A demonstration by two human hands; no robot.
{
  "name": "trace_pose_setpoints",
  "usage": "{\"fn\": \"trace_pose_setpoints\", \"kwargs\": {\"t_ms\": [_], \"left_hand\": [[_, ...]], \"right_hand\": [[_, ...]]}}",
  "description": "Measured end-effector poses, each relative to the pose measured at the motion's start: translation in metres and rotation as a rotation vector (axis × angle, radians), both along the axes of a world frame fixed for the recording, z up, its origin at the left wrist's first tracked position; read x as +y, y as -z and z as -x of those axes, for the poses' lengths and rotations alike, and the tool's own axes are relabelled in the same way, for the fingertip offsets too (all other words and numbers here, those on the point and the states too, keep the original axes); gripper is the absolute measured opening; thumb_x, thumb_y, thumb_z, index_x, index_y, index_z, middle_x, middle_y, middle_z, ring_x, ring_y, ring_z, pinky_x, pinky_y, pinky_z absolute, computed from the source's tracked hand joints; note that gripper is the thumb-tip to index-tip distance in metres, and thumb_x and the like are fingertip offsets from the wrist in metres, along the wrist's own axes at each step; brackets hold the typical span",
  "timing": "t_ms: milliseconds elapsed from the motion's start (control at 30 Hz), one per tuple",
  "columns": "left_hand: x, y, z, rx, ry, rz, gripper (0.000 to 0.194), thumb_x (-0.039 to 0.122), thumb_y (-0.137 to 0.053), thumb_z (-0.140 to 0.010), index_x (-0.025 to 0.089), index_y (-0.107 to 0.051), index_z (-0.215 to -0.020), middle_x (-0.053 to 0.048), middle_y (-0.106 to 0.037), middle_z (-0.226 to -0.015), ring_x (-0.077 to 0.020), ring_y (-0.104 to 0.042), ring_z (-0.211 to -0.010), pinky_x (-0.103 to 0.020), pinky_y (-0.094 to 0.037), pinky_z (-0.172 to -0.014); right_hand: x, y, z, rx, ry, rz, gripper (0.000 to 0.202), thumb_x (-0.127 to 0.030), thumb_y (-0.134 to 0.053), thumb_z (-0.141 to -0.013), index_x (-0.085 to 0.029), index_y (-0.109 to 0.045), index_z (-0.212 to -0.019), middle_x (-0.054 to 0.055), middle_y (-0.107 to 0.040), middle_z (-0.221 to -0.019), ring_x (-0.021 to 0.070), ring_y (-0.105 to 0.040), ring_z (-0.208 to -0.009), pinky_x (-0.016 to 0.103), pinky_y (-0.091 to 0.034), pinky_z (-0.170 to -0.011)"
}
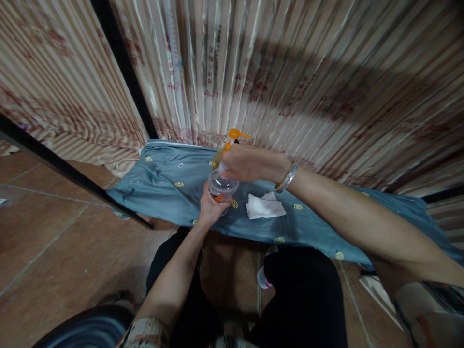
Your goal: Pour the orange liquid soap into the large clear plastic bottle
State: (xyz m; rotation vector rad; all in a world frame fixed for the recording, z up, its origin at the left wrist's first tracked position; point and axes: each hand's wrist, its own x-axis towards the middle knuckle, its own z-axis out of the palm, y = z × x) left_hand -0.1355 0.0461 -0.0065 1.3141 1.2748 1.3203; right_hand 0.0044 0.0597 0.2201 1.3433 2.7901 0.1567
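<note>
A clear plastic bottle (222, 186) with an orange pump head (236, 135) stands over a low surface draped in blue-grey cloth (170, 179). My left hand (212, 207) grips the bottle's base from below. My right hand (246, 162), with a silver bracelet at the wrist, wraps around the bottle's neck just under the pump. A folded white cloth (264, 207) lies on the blue-grey cloth right beside the bottle.
Striped beige curtains (290, 72) hang close behind the covered surface. A black bar (68, 169) runs diagonally across the left. Brown tiled floor (54, 241) spreads to the left. My legs in black trousers (304, 295) are below, and a dark round object (87, 328) sits at bottom left.
</note>
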Motion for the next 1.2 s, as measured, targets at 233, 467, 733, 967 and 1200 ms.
{"fn": "trace_pose_setpoints", "kwargs": {"t_ms": [233,467,733,967,1200], "left_hand": [[0.000,0.001,0.000,0.001,0.001,0.008,0.084,0.021,-0.107,-0.056,0.027,-0.064,-0.127,-0.002,-0.089,-0.110,-0.0336,-0.091,-0.105,-0.047,-0.074,-0.100],[0.000,0.000,0.000,0.004,0.001,0.017,0.088,0.020,-0.108,-0.055,0.025,-0.063,-0.130,-0.002,-0.089,-0.110,-0.0319,-0.091,-0.107,-0.044,-0.072,-0.101],[0.000,-0.001,0.001,0.000,0.013,0.019,0.084,0.023,-0.107,-0.055,0.026,-0.064,-0.128,-0.003,-0.090,-0.110,-0.0336,-0.091,-0.108,-0.046,-0.073,-0.102],[0.001,0.001,0.001,0.008,0.008,0.030,0.090,0.025,-0.107,-0.054,0.024,-0.062,-0.133,-0.004,-0.090,-0.113,-0.0334,-0.090,-0.109,-0.046,-0.072,-0.102],[-0.001,-0.005,0.002,0.028,0.009,0.037,0.086,0.023,-0.106,-0.056,0.025,-0.065,-0.132,-0.005,-0.091,-0.115,-0.0340,-0.091,-0.111,-0.047,-0.073,-0.106]], "right_hand": [[0.005,-0.004,0.001,0.005,0.020,-0.011,0.030,-0.044,-0.075,-0.112,-0.018,-0.088,-0.111,0.016,-0.089,-0.104,0.0375,-0.082,-0.104,0.056,-0.063,-0.107],[0.006,0.001,0.003,-0.054,0.000,-0.007,0.019,-0.031,-0.081,-0.108,-0.014,-0.088,-0.111,0.016,-0.089,-0.105,0.0391,-0.085,-0.108,0.054,-0.067,-0.106],[0.024,0.017,-0.009,0.205,-0.025,-0.064,0.033,-0.050,-0.084,-0.107,-0.021,-0.084,-0.092,0.010,-0.083,-0.085,0.0384,-0.086,-0.100,0.056,-0.067,-0.106],[0.030,0.034,-0.015,0.403,-0.084,-0.089,0.012,-0.033,-0.091,-0.100,-0.026,-0.084,-0.094,0.003,-0.077,-0.078,0.0312,-0.084,-0.096,0.051,-0.068,-0.105],[-0.011,0.001,-0.035,0.309,-0.004,-0.014,0.023,-0.021,-0.086,-0.101,-0.022,-0.082,-0.123,0.007,-0.085,-0.106,0.0312,-0.082,-0.108,0.041,-0.062,-0.103]]}}
